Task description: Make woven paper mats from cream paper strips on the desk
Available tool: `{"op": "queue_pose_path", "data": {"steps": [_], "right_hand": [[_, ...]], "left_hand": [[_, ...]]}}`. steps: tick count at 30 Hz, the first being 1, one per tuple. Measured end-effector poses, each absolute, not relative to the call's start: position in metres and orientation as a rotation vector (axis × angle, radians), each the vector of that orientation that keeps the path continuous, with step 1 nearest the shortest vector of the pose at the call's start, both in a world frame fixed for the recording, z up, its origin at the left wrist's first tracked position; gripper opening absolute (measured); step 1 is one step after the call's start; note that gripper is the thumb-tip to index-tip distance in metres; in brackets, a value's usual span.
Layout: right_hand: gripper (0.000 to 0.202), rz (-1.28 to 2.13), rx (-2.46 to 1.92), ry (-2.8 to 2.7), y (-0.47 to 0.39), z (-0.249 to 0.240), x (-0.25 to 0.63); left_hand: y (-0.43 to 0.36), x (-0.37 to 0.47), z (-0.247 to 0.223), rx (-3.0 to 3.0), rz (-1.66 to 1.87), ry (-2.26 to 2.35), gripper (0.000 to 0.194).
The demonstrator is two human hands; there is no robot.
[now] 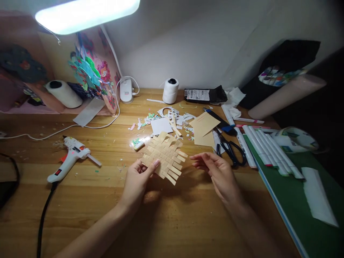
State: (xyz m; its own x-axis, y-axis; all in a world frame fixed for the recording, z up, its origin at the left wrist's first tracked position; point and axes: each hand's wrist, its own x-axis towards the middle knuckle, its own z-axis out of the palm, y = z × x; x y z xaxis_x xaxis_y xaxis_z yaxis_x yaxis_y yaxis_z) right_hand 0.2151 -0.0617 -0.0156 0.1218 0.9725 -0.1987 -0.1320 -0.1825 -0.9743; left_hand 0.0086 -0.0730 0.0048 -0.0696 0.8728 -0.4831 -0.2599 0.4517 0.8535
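Observation:
A woven mat of tan paper strips [162, 152] is held above the wooden table, its loose strip ends fanning out on the right and top. My left hand [138, 179] pinches its lower left edge, thumb on top and fingers underneath. Just right of the mat, my right hand [216, 172] hovers apart from it, fingers stretched out and nothing visible in them. Behind that hand lie black-handled scissors [231, 150], partly under tan paper pieces [205, 125].
A white glue gun [71, 156] lies at left, its black cord running forward. Paper scraps [161, 123] spread behind the mat, near a thread spool [170, 91]. Several markers [271, 150] rest on a green board [295, 193] at right. A bright lamp [88, 14] hangs overhead.

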Motion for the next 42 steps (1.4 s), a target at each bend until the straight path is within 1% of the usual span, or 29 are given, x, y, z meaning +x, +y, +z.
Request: {"op": "queue_pose_path", "data": {"steps": [2,4,7,10,13,16,22,26,30,32,34,37,39,42], "right_hand": [[0.032,1.431,-1.258,-0.982,-0.064,-0.017,0.211],[0.037,1.592,-1.192,-1.010,-0.068,-0.020,0.204],[0.033,1.688,-1.198,-0.991,-0.072,-0.023,0.196],[0.029,1.616,-1.248,-0.978,-0.071,-0.021,0.196],[0.033,1.587,-1.292,-1.042,-0.070,-0.014,0.199],[0.033,1.542,-1.335,-1.099,-0.070,-0.008,0.199],[0.024,1.295,-1.412,-1.135,-0.071,-0.006,0.200],[0.020,1.210,-1.442,-1.186,-0.074,-0.006,0.201],[0.017,1.209,-1.431,-1.173,-0.076,-0.006,0.200],[0.015,1.261,-1.396,-1.139,-0.075,-0.005,0.200],[0.020,1.312,-1.357,-1.107,-0.073,-0.004,0.200],[0.022,1.339,-1.350,-1.106,-0.074,-0.004,0.200],[0.021,1.345,-1.364,-1.125,-0.075,-0.003,0.198],[0.016,1.319,-1.387,-1.153,-0.078,-0.001,0.194]], "left_hand": [[-0.074,0.010,0.004,0.623,0.996,1.314,0.033],[-0.075,0.010,0.003,0.656,0.975,1.293,0.036],[-0.075,0.010,0.002,0.720,0.955,1.219,0.037],[-0.076,0.011,0.001,0.759,0.904,1.162,0.035],[-0.075,0.011,0.001,0.870,0.950,1.249,0.029],[-0.074,0.010,0.001,1.000,0.994,1.335,0.029],[-0.072,0.004,0.002,1.185,0.923,1.252,0.023],[-0.072,-0.002,-0.001,1.292,0.945,1.236,0.022],[-0.072,-0.004,-0.004,1.473,1.015,1.373,0.022],[-0.071,-0.004,-0.004,1.461,1.039,1.394,0.023],[-0.070,-0.003,-0.004,1.391,1.040,1.380,0.023],[-0.068,-0.002,-0.005,1.326,0.940,1.359,0.022],[-0.069,0.000,-0.006,1.307,0.872,1.370,0.025],[-0.068,0.003,-0.004,1.221,0.859,1.352,0.028]]}}
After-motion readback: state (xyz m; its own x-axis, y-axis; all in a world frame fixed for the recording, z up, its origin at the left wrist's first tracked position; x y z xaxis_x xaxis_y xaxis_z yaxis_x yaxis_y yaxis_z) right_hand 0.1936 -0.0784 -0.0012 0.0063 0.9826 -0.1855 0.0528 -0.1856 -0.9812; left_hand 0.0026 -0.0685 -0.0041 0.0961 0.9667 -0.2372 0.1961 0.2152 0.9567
